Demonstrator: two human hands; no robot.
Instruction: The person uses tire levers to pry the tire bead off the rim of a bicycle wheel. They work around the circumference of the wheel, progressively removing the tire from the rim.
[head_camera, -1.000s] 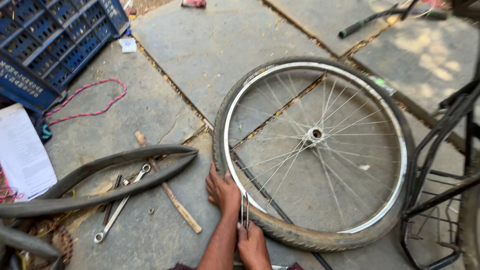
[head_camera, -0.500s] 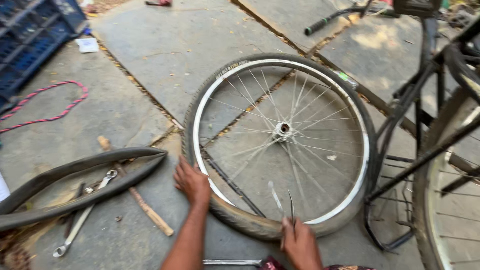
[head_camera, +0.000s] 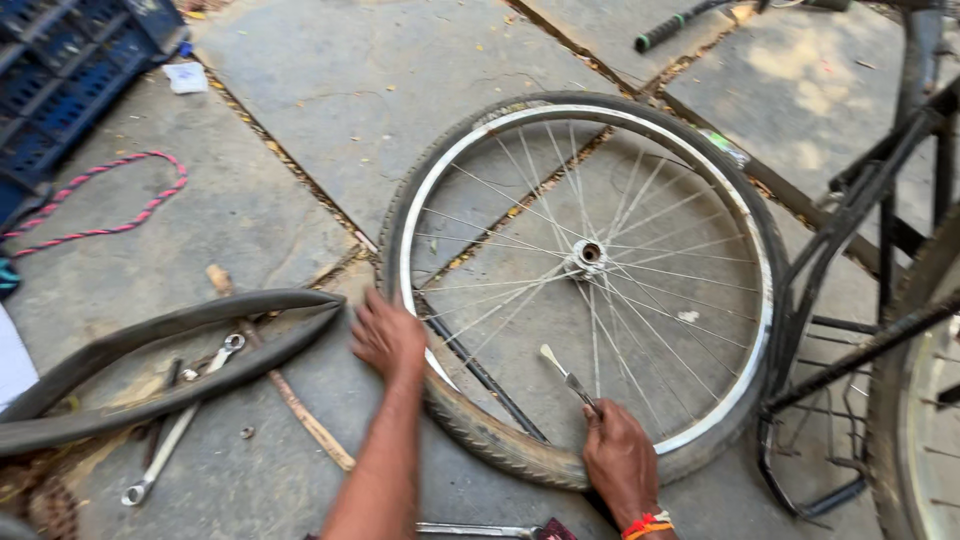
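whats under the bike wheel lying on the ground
Through the spokes of the wheel, grey paving slabs with a dirt-filled joint show. The ground directly beneath the tyre itself is covered.

We are seeing a floppy black inner tube (head_camera: 150, 370) lying on the stone floor (head_camera: 330, 100). A shiny wrench (head_camera: 180, 425) is lying under it. A pink rope (head_camera: 110, 205) is curling near a blue crate (head_camera: 60, 70). A black bike frame (head_camera: 880, 260) is standing at the side.
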